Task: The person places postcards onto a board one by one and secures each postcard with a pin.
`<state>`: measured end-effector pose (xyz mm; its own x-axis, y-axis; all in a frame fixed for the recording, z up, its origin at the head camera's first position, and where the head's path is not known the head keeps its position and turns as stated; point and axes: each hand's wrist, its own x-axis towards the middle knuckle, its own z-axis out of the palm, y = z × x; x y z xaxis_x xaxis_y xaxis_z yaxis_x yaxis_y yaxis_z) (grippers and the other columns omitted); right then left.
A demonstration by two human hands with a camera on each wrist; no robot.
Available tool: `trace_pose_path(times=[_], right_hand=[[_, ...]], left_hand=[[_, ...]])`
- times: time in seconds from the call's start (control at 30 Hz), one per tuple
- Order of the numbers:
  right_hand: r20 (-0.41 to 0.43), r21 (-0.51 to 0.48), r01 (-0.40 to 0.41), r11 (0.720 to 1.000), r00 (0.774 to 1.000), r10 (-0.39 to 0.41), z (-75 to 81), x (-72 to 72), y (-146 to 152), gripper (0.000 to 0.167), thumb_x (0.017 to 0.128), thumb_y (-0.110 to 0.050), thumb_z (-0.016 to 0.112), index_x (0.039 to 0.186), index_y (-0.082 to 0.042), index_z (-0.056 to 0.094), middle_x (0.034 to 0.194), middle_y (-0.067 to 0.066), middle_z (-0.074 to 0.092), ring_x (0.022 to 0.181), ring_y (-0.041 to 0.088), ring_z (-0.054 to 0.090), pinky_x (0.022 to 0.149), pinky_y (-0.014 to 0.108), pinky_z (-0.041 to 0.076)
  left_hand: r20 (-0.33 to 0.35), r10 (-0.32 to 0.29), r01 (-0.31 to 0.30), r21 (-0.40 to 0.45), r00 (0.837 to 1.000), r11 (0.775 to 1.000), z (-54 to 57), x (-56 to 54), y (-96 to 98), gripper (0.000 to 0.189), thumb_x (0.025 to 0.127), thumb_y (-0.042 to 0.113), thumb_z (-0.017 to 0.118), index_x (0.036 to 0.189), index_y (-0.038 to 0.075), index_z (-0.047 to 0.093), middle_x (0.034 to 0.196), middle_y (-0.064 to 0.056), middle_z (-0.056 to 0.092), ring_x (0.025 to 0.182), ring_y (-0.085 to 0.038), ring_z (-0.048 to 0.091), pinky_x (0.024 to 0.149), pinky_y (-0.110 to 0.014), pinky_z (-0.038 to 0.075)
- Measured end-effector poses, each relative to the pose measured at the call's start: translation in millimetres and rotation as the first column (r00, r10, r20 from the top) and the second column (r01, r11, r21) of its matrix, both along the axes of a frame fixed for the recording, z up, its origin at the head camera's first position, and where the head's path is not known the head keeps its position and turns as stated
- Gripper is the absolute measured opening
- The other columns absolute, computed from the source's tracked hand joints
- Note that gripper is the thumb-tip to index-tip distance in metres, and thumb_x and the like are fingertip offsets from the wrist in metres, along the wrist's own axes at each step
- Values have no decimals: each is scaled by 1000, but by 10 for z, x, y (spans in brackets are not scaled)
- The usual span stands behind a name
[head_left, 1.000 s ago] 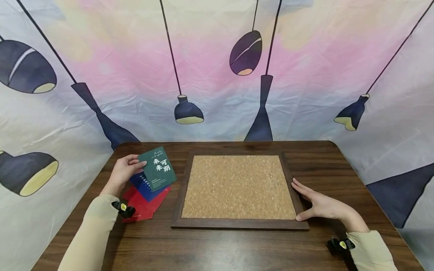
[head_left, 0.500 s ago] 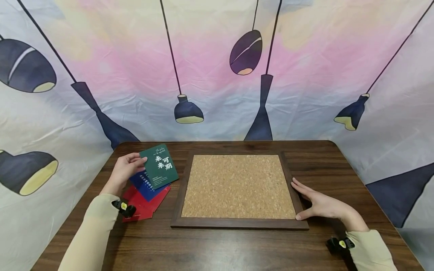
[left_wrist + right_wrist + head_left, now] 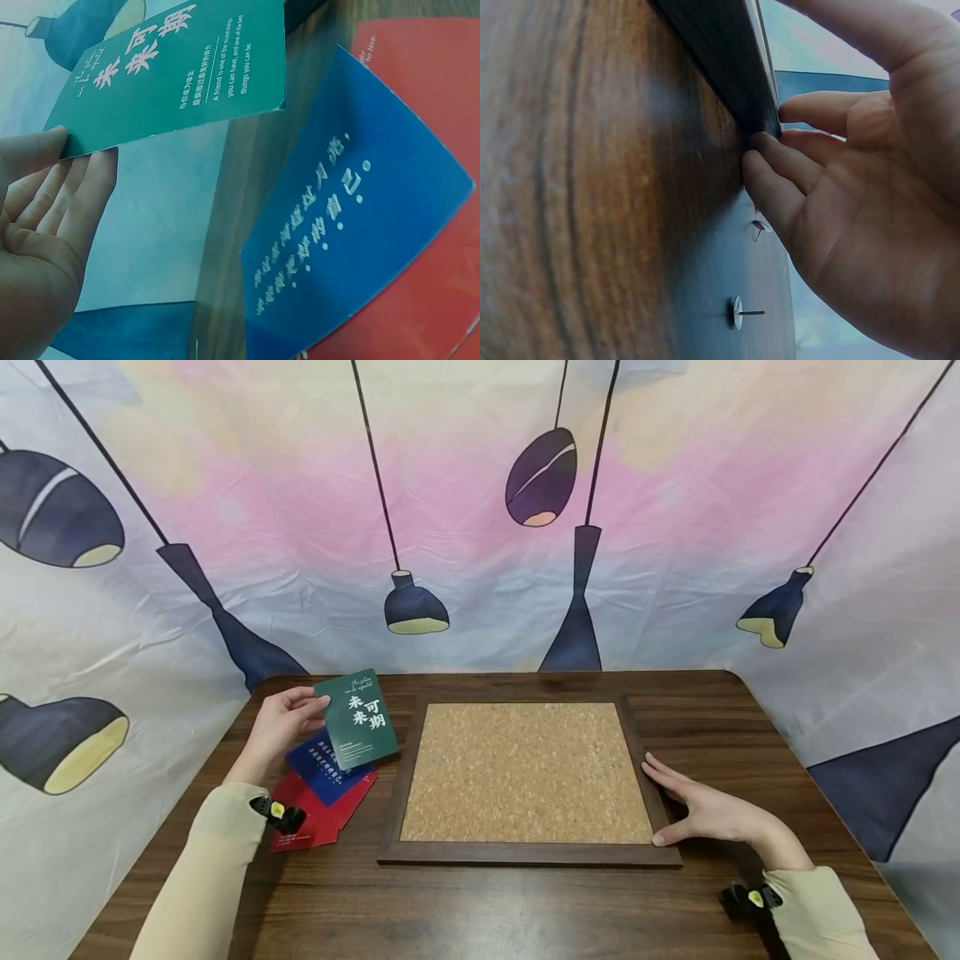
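My left hand pinches the left edge of a green card with white lettering, thumb on its face. The card is raised and tilted above a blue card and overlaps it in the head view. Beneath the blue one, red cards lie fanned out on the table. A cork board in a dark wooden frame lies to the right of them. My right hand touches the frame's right side, thumb near the front corner and fingers farther back. In the right wrist view its fingertips meet the frame low down.
Two metal thumbtacks lie on the table beyond the right hand in the right wrist view. The brown wooden table ends at a fabric backdrop printed with hanging lamps. Each wrist wears a small black camera.
The left hand has lifted the green card up and slightly right, uncovering more of the blue card. The right hand has stayed at the frame.
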<state>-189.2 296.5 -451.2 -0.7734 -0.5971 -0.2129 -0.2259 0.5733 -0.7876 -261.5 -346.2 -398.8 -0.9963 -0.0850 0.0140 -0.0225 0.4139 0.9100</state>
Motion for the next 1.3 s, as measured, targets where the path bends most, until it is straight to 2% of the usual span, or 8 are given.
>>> trace_pose_path(times=[0.17,0.4,0.53,0.77,0.87,0.97,1.1,1.3], right_hand=[[9,-5,2,1000,1000,-2,-12,-4,0,108,85,-28,82,159,5,10,165,27,-7,144,58,8,107,70,26],[15,-22,4,1000,1000,-4,-21,2,8,108,86,-25,82,159,5,10,165,27,-8,144,58,7,107,71,25],[-1,-2,6,1000,1000,-6,-23,9,11,108,85,-27,82,159,4,11,165,26,-6,145,57,8,107,69,28],[18,-14,12,1000,1000,-12,-49,3,21,108,85,-27,82,160,3,9,165,25,-8,145,57,6,108,69,27],[41,-31,16,999,999,-14,-48,-3,31,109,86,-26,82,160,2,8,165,24,-10,145,58,5,108,70,25],[44,-37,13,999,999,-11,-38,-5,31,108,86,-25,82,160,3,8,165,25,-10,144,58,5,108,71,25],[39,-35,10,999,999,-9,-33,-3,19,108,86,-25,82,160,3,8,165,25,-9,144,58,5,108,70,25],[36,-29,11,1000,999,-10,-44,-15,16,109,86,-26,82,160,2,8,166,24,-9,145,57,5,109,70,24]], left_hand=[[-42,0,2,33,999,999,40,4,44,55,98,35,67,134,-5,53,93,11,70,79,-10,72,78,-30,59],[-95,0,4,37,995,999,102,-4,154,59,97,37,68,133,-6,52,96,8,66,78,-7,72,73,-23,58],[-114,-6,16,90,994,996,137,-47,242,55,97,30,70,131,-9,52,94,11,67,77,-4,71,73,-23,58],[-115,-37,54,151,993,987,161,-144,355,58,98,21,68,140,-14,47,90,15,68,77,-2,69,72,-23,58],[-100,-68,85,169,993,982,245,-124,451,57,99,16,66,141,-16,44,90,13,68,78,-3,69,72,-24,59],[-74,-85,97,174,994,980,271,-143,514,58,99,15,66,143,-16,43,91,12,68,77,-4,70,73,-26,59],[-74,-100,109,132,992,985,212,-218,550,62,99,21,67,146,-12,42,98,8,67,78,-5,69,77,-31,60],[-69,-130,136,94,989,986,234,-257,678,64,99,25,68,146,-11,43,112,-11,64,81,-5,70,84,-39,58]])
